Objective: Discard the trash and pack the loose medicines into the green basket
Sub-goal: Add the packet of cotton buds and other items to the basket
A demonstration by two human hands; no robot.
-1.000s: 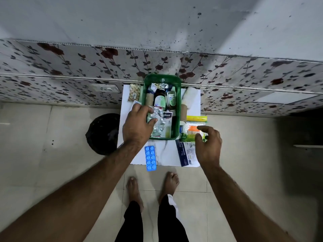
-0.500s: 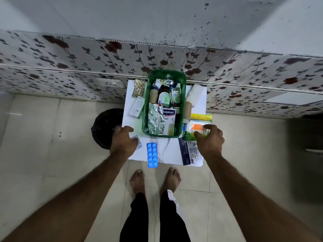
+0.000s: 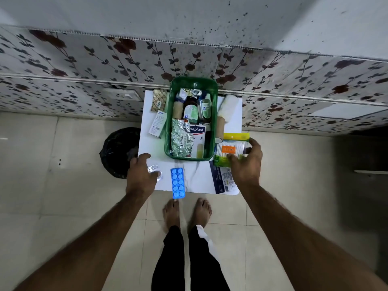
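The green basket (image 3: pixel 169 131) stands at the back of the small white table (image 3: pixel 197 173), holding bottles, a silver foil strip and a plaster box. My right hand (image 3: pixel 246 164) grips a cotton-bud packet (image 3: pixel 228 150) with a yellow top, just right of the basket. My left hand (image 3: pixel 141 175) rests at the table's front left corner, fingers over a small silver blister strip (image 3: pixel 153 168). A blue tablet strip (image 3: pixel 178 182) lies at the front edge, overhanging it.
A black-lined trash bin (image 3: pixel 117 150) stands on the floor left of the table. A white box (image 3: pixel 157 123), a pale pill strip (image 3: pixel 158 100), a white roll (image 3: pixel 227 106) and a dark blue packet (image 3: pixel 220 178) lie around the basket. My bare feet stand below the table.
My left hand left the basket after dropping the foil strip there and came down to the small silver strip at the front left. My right hand closed on the cotton-bud packet.
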